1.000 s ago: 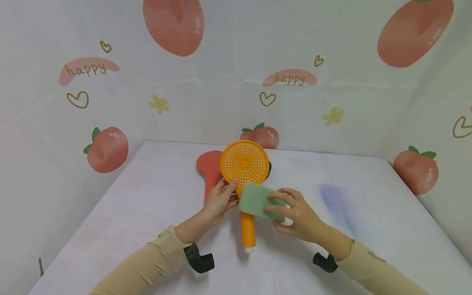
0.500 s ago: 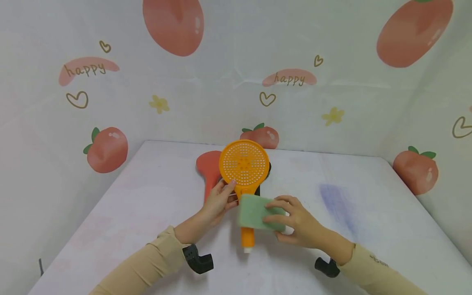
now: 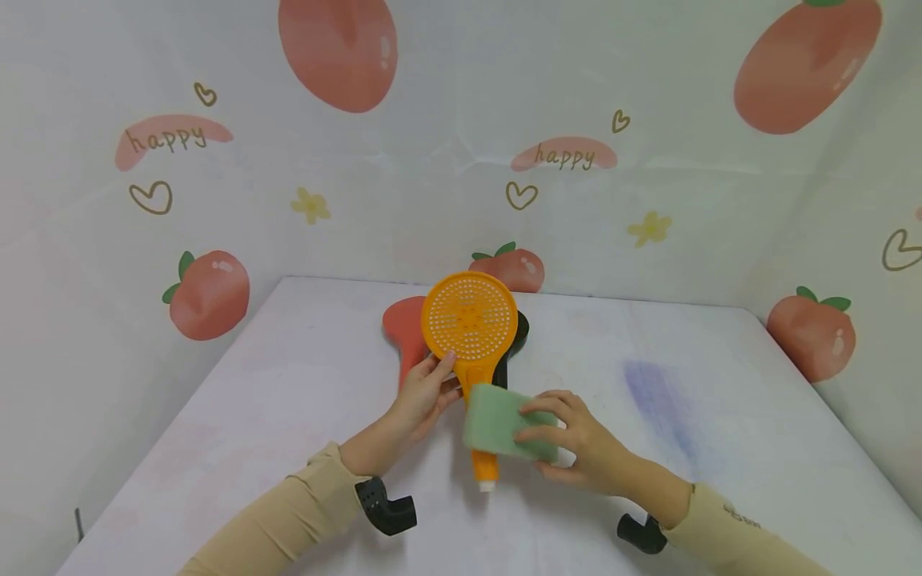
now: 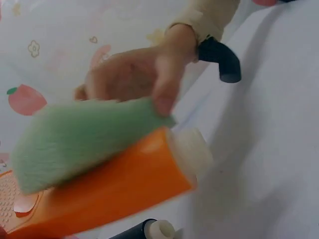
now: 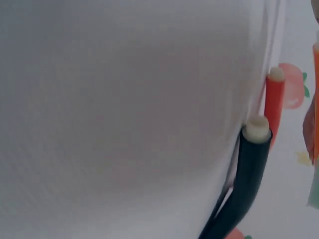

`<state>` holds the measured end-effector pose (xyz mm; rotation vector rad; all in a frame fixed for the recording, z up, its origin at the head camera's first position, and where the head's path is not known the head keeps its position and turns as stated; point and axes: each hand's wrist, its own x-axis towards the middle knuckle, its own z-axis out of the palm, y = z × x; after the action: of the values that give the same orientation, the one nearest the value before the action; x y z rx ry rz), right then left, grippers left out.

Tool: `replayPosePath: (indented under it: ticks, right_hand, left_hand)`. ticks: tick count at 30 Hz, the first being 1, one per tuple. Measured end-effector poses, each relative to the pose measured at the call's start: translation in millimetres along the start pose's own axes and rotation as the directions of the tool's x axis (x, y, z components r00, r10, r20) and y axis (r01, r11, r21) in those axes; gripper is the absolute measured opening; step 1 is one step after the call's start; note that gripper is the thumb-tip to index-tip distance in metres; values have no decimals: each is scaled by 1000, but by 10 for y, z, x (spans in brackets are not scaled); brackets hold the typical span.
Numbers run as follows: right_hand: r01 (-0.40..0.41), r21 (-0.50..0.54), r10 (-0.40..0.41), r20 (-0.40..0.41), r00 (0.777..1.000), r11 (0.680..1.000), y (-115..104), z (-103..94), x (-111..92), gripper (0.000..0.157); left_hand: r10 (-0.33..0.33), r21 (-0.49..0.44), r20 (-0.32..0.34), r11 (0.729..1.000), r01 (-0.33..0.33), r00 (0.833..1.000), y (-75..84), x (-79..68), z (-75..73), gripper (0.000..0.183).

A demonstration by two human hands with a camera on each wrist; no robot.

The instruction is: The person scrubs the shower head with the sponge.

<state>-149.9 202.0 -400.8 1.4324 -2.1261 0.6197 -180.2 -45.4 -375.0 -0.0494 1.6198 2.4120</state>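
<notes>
An orange shower head with a perforated round face is held above the table, face toward the head camera. My left hand grips it at the neck, the thumb on the lower rim of the face. A pale green sponge lies across the handle, pinched at its right end by my right hand. In the left wrist view the sponge rests along the orange handle, whose white threaded end sticks out. Little of the right hand's work shows in the right wrist view.
A red shower head lies on the table behind the left hand. Partly hidden behind the orange one is a black shower head. A bluish-purple smudge marks the table at right. A printed cloth wall stands behind.
The sponge and right hand have slid down the handle from just under the face. The orange shower head's face has shifted slightly left, showing more of the black one.
</notes>
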Motion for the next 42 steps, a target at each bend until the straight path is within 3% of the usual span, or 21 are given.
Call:
replayPosePath:
  ticks: [5, 8, 13, 17, 20, 25, 32, 37, 42]
  right_hand:
    - [123, -20, -122, 45, 991, 992, -96, 40, -30, 19]
    - [115, -47, -114, 33, 993, 992, -87, 35, -13, 18]
    - [48, -103, -56, -71, 996, 994, 37, 1, 55, 21]
    - [35, -152, -65, -198, 978, 988, 137, -11, 116, 23]
    - [28, -145, -61, -228, 972, 989, 149, -8, 127, 22]
    - [29, -48, -36, -152, 988, 998, 68, 18, 81, 22]
    - [95, 15, -93, -101, 991, 995, -73, 44, 19, 20]
    - [78, -7, -79, -59, 995, 997, -134, 24, -3, 20]
    - [69, -37, -70, -32, 997, 997, -161, 5, -16, 21]
  left_hand:
    - [2, -26, -57, 1000, -4, 998, 15, 12, 13, 52]
    - [-16, -17, -92, 1000, 15, 996, 17, 20, 38, 46]
    - [-45, -16, -87, 999, 44, 995, 6, -2, 62, 41]
    - [-73, -1, -62, 997, 73, 995, -8, -21, 65, 41]
    - [-73, -2, -41, 997, 73, 996, -13, -16, 67, 42]
    - [-60, -31, -29, 998, 60, 998, -5, -5, 71, 42]
    - [-49, -95, 6, 994, 49, 999, 24, -10, 78, 46]
    - [-56, -5, 102, 998, 57, 993, 25, -35, 79, 66]
    - [-50, 68, 139, 997, 40, 989, 11, -31, 80, 72]
